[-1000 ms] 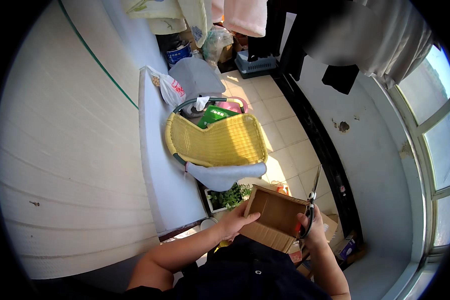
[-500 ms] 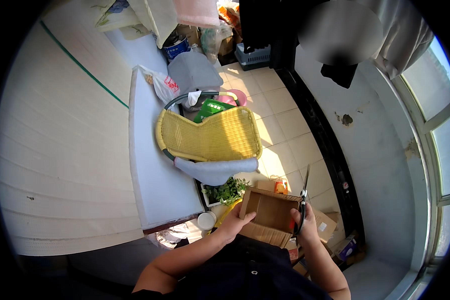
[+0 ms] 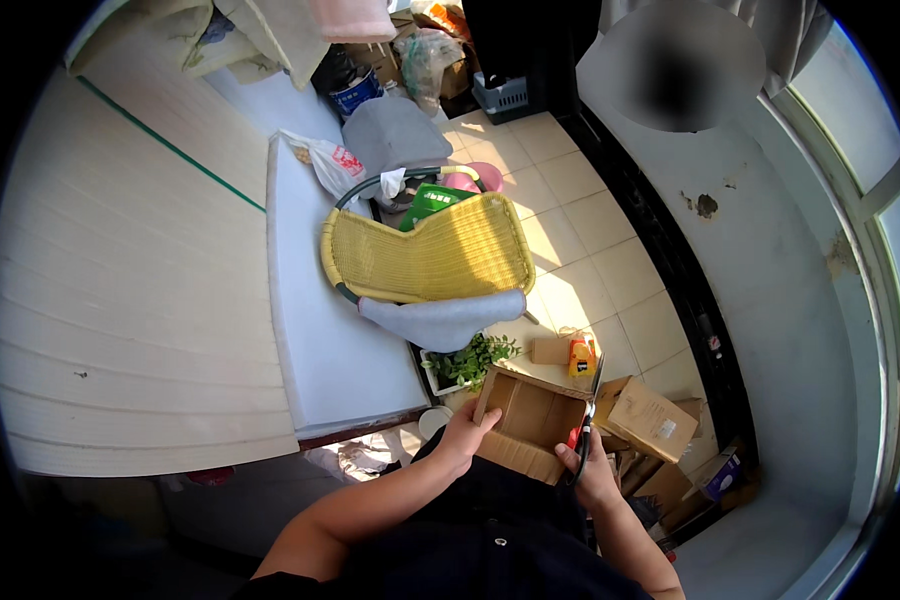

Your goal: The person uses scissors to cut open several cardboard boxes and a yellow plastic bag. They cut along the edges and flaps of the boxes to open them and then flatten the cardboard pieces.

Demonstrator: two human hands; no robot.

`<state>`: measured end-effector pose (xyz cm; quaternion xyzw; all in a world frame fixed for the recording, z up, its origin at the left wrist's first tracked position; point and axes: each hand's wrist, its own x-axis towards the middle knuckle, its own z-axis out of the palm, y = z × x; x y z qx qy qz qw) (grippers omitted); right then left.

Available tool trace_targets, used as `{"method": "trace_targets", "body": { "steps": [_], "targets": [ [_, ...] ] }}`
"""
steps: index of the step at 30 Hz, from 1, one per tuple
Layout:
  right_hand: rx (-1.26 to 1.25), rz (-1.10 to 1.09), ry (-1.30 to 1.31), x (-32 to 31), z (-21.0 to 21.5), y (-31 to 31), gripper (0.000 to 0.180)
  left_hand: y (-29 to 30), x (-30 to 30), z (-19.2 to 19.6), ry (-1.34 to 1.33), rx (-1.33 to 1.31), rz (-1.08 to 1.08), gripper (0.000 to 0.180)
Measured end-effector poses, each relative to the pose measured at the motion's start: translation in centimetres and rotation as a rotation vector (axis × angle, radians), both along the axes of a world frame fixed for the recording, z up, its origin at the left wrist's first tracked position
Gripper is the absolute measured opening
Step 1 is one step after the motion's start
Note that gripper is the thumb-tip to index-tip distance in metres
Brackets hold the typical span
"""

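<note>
In front of my body is an open cardboard box [image 3: 520, 452], tilted so that its brown inside shows. My left hand [image 3: 462, 436] grips its left wall, thumb over the edge. At the box's right side, my right hand [image 3: 592, 470] is closed around the handles of a pair of scissors [image 3: 587, 412], black with some red. The blades point up and away from me, alongside the box's right edge. Whether the right fingers also press on the box is hard to make out.
Ahead stands a yellow woven chair [image 3: 430, 250] with a grey cloth [image 3: 445, 315] over its near side. A leafy plant [image 3: 475, 362] sits beyond the box. Several cartons [image 3: 652, 420] are piled at right. A white ledge [image 3: 345, 340] runs along the left.
My view has shifted, showing more of the cartons at right. Both hands, the box and the scissors sit slightly further left in the picture. The grip of each hand looks the same.
</note>
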<state>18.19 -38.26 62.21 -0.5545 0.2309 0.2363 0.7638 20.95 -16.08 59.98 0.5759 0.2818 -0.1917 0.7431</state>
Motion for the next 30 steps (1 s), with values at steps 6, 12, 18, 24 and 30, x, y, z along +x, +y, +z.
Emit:
{"method": "trace_targets", "body": {
  "steps": [6,12,18,24,30],
  "targets": [
    [-0.086,-0.192,-0.055,-4.2,-1.1,2.9,0.040,1.2,-3.3,-1.3,0.026,0.053,-0.113,0.038],
    [-0.154,-0.246,-0.076,-10.8,-1.4,10.0,0.046,8.7,-8.2,-1.6,0.026,-0.161,-0.335,0.047],
    [-0.164,-0.292,-0.166,-20.4,-2.7,22.0,0.057,19.6,-16.0,-2.8,-0.040,-0.078,-0.373,0.037],
    [-0.217,-0.412,-0.204,-27.8,2.3,29.1,0.052,25.0,-21.5,0.5,-0.086,-0.207,-0.439,0.035],
    [-0.234,-0.508,-0.277,-28.0,4.2,26.9,0.049,21.9,-20.6,1.1,-0.204,-0.230,-0.464,0.033]
  ]
}}
